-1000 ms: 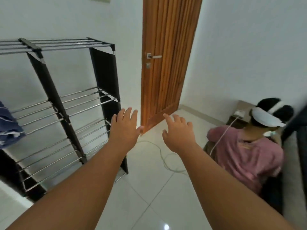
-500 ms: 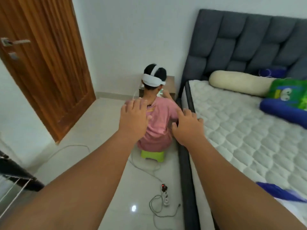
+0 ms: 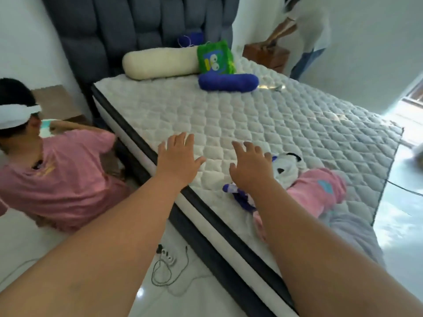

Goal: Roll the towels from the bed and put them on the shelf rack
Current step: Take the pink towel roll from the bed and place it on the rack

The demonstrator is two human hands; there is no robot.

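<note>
Since half a second ago the view has swung onto the bed (image 3: 229, 115), where three crumpled towels lie near its near edge: white (image 3: 287, 168), pink (image 3: 318, 191), lilac (image 3: 352, 234). Left hand (image 3: 177, 161) and right hand (image 3: 250, 168) hover over the bed, fingers spread, holding nothing.

There is only one camera. It sits on the person's head and looks forward and down over both arms. It faces the bed (image 3: 251, 115) from the bed's side. The left hand (image 3: 177, 160) and right hand (image 3: 250, 168) are close, stretched out in the middle. Past the hands is the headboard (image 3: 128, 26). Below the arms is the floor (image 3: 183, 284).
</note>
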